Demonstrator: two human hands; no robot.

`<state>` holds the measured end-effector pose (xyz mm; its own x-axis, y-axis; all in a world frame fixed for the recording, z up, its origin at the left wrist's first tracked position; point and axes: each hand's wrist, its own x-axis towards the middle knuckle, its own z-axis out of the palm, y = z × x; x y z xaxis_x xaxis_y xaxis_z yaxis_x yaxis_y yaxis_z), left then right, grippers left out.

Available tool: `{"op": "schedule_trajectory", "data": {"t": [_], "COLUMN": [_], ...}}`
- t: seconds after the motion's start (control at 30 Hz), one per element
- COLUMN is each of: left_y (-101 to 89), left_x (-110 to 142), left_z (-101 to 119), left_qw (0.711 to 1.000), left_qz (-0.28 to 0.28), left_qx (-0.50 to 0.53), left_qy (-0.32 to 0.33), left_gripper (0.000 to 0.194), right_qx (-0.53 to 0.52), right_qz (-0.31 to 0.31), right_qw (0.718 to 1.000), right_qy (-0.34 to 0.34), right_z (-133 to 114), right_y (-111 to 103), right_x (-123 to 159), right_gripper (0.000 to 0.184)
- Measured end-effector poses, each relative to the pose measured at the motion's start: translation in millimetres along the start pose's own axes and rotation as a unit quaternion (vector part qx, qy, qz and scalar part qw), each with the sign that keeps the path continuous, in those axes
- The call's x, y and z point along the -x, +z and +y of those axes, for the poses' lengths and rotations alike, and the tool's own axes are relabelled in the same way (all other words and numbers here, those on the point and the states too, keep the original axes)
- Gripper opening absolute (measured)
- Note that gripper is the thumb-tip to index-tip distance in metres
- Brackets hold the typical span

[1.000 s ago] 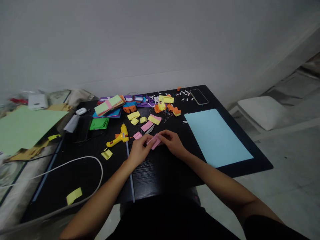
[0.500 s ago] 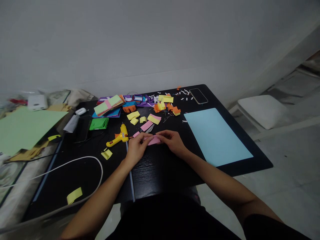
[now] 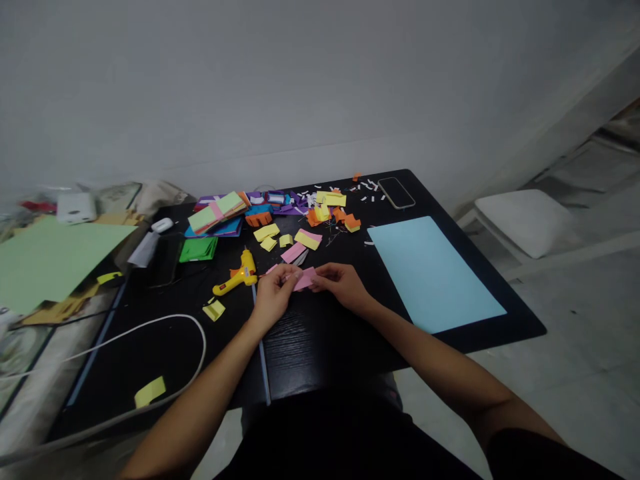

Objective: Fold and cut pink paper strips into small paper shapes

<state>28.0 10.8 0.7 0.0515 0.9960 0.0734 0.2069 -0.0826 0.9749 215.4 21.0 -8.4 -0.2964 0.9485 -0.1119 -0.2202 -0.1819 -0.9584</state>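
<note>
Between both hands, just above the black table (image 3: 330, 347), is a small piece of pink paper (image 3: 305, 280). My left hand (image 3: 276, 291) pinches its left side, thumb on top. At its right edge, the fingertips of my right hand (image 3: 345, 287) are closed on it. Beyond the hands lie another pink paper strip (image 3: 293, 252), a yellow and pink piece (image 3: 309, 239) and partly hidden scissors (image 3: 301, 259). A yellow hot glue gun (image 3: 239, 272) rests left of my left hand.
Light blue paper (image 3: 435, 273) covers the table's right side, with a phone (image 3: 397, 193) behind it. Stacked coloured paper (image 3: 219, 212) and orange scraps (image 3: 320, 215) lie at the back. A white cable (image 3: 203, 340) loops at left. A white stool (image 3: 520, 220) stands to the right.
The pink paper has tilted, its right end lifting slightly. My right hand's fingers have shifted to its right edge, and the left fingers have moved a little. Other things stay put.
</note>
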Motion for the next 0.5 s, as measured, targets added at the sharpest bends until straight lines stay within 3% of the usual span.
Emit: {"op": "schedule_trajectory", "data": {"t": [0.37, 0.5], "left_y": [0.9, 0.5], "left_x": [-1.5, 1.2], "left_z": [3.3, 5.3], "left_qw": [1.0, 0.997], "left_qz": [-0.009, -0.048], "left_qx": [-0.005, -0.05], "left_qy": [-0.002, 0.024], "left_gripper": [0.031, 0.026], "right_qx": [0.029, 0.067], "right_qz": [0.03, 0.058], "right_qw": [0.999, 0.994], "right_qy": [-0.027, -0.06], "right_z": [-3.2, -4.0], "right_y": [0.5, -0.9], "right_x": [1.8, 0.6], "right_gripper": [0.033, 0.029]}}
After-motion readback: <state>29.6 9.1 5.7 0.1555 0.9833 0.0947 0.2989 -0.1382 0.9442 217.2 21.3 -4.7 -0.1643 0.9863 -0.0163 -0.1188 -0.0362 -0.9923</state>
